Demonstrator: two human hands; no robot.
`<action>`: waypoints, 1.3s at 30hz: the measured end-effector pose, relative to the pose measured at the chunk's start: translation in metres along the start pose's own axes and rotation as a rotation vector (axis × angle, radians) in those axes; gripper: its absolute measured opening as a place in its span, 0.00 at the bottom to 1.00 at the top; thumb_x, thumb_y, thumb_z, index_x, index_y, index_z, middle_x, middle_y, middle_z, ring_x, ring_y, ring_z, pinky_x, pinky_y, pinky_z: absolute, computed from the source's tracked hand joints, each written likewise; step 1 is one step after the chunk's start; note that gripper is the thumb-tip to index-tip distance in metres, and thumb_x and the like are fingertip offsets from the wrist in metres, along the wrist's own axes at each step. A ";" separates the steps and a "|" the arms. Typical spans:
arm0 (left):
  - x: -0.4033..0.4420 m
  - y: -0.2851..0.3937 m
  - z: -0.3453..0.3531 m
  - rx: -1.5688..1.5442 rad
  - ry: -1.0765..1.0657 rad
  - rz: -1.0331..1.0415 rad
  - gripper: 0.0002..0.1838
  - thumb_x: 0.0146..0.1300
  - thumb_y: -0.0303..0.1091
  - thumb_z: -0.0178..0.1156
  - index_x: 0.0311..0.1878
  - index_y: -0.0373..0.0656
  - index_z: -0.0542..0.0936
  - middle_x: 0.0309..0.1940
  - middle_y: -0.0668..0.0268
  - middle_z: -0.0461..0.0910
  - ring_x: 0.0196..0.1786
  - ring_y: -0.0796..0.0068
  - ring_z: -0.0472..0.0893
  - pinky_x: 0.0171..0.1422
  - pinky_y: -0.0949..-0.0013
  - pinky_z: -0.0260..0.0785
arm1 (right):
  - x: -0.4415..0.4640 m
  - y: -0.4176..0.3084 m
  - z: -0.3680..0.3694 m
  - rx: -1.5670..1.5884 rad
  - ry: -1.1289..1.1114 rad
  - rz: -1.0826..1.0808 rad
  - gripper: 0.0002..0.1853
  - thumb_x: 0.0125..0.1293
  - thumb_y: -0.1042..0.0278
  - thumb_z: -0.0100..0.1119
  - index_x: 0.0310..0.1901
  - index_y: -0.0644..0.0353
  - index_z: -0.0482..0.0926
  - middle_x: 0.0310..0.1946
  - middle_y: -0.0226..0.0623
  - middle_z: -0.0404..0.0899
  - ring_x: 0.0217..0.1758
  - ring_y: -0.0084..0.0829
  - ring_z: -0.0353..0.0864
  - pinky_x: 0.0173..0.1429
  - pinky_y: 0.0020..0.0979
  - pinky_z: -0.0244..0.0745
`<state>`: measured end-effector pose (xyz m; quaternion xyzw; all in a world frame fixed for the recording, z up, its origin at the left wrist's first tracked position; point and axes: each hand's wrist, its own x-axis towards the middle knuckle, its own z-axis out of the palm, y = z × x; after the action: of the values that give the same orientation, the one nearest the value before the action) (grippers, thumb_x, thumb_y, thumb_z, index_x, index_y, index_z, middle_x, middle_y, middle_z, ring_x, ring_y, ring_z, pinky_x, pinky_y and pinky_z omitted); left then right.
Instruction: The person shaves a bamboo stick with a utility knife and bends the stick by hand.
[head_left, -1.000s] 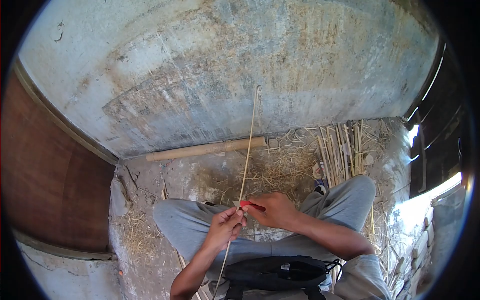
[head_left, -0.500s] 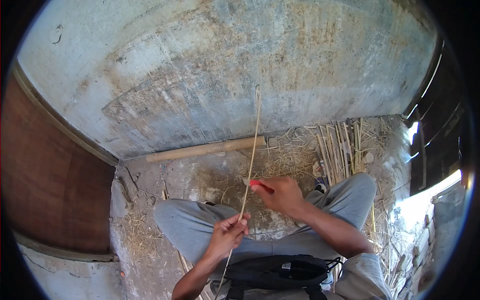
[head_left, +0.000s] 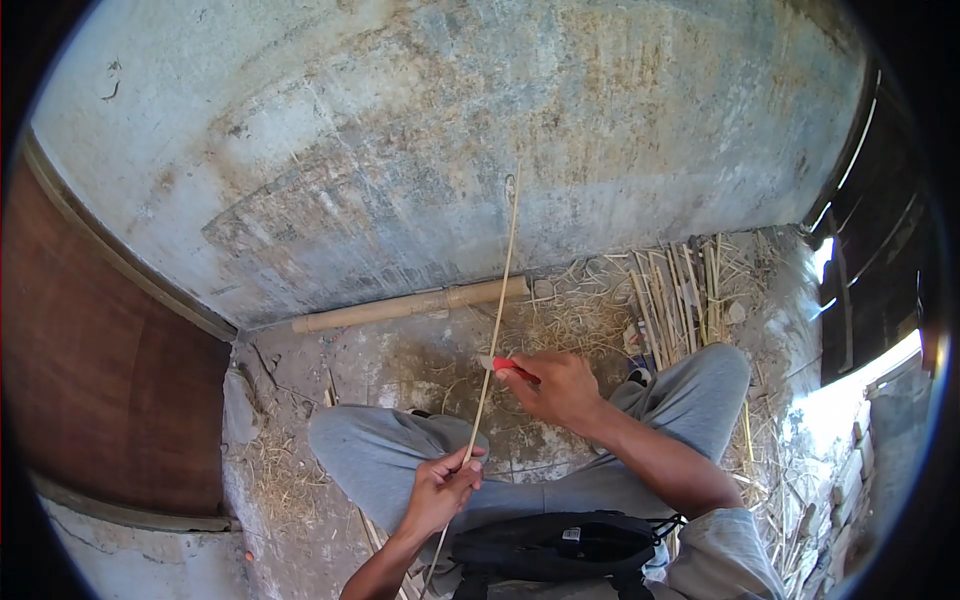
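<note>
A long thin pale strip (head_left: 499, 310) runs from below my left hand up in front of the wall. My left hand (head_left: 441, 487) is closed round its lower part, above my lap. Farther up, my right hand (head_left: 560, 387) grips a red-handled knife (head_left: 503, 364). The knife's blade points left and touches or overlaps the strip; which of the two I cannot tell.
A bamboo pole (head_left: 410, 307) lies along the base of the wall (head_left: 400, 150). Split sticks (head_left: 680, 300) and shavings (head_left: 570, 320) lie on the floor. A black bag (head_left: 555, 546) rests at my waist. A brown panel (head_left: 110, 370) stands at the left.
My right hand with the knife has moved up and away from my left hand. My left hand has shifted slightly down and left, and the strip's far end has risen a little.
</note>
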<state>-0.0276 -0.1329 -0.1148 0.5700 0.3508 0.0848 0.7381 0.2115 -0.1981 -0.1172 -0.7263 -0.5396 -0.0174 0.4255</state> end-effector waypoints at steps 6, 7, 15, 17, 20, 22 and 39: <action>-0.012 -0.001 -0.002 0.035 -0.008 0.001 0.15 0.73 0.32 0.56 0.59 0.36 0.78 0.25 0.71 0.75 0.18 0.90 0.64 0.19 0.80 0.55 | 0.004 0.005 -0.006 0.008 0.011 0.027 0.14 0.62 0.56 0.68 0.36 0.61 0.86 0.21 0.42 0.80 0.22 0.42 0.81 0.27 0.39 0.75; -0.014 0.000 -0.003 0.070 0.005 0.005 0.15 0.73 0.32 0.57 0.59 0.37 0.78 0.25 0.72 0.75 0.19 0.90 0.65 0.20 0.80 0.55 | 0.004 0.005 -0.004 0.009 0.024 0.024 0.15 0.62 0.56 0.68 0.36 0.61 0.86 0.20 0.42 0.80 0.22 0.42 0.81 0.27 0.39 0.75; -0.038 -0.010 -0.013 0.199 0.004 0.051 0.15 0.73 0.33 0.57 0.58 0.37 0.79 0.25 0.72 0.76 0.18 0.90 0.64 0.20 0.80 0.54 | 0.011 0.012 -0.010 0.019 0.048 0.050 0.13 0.63 0.57 0.67 0.36 0.60 0.86 0.20 0.42 0.79 0.22 0.42 0.81 0.28 0.40 0.75; -0.043 -0.012 -0.018 0.207 0.015 0.034 0.15 0.73 0.33 0.58 0.57 0.37 0.79 0.25 0.72 0.76 0.19 0.90 0.65 0.20 0.80 0.55 | 0.012 0.012 -0.009 0.017 0.033 0.082 0.14 0.64 0.54 0.64 0.36 0.57 0.86 0.23 0.42 0.81 0.25 0.46 0.83 0.29 0.43 0.76; -0.054 -0.019 -0.024 0.281 0.001 0.057 0.15 0.72 0.33 0.58 0.57 0.38 0.80 0.25 0.73 0.76 0.20 0.90 0.66 0.21 0.81 0.56 | 0.013 0.017 -0.009 -0.006 0.063 0.061 0.13 0.64 0.57 0.66 0.35 0.60 0.86 0.20 0.43 0.79 0.22 0.42 0.80 0.27 0.39 0.74; -0.062 -0.020 -0.025 0.327 0.023 0.058 0.14 0.72 0.33 0.59 0.57 0.38 0.80 0.24 0.74 0.75 0.20 0.90 0.67 0.22 0.81 0.56 | 0.013 0.016 -0.010 0.001 0.073 0.062 0.13 0.64 0.56 0.66 0.34 0.60 0.86 0.19 0.43 0.79 0.22 0.42 0.80 0.28 0.40 0.74; -0.139 -0.070 -0.071 0.425 -0.027 0.204 0.17 0.71 0.34 0.60 0.59 0.38 0.81 0.25 0.73 0.78 0.22 0.87 0.68 0.25 0.77 0.60 | 0.036 0.050 -0.044 -0.005 0.203 0.385 0.16 0.67 0.52 0.61 0.43 0.55 0.87 0.19 0.48 0.79 0.23 0.48 0.81 0.32 0.42 0.76</action>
<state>-0.1935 -0.1736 -0.1265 0.7463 0.2915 0.0755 0.5937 0.2857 -0.2017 -0.1016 -0.8115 -0.3455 -0.0102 0.4712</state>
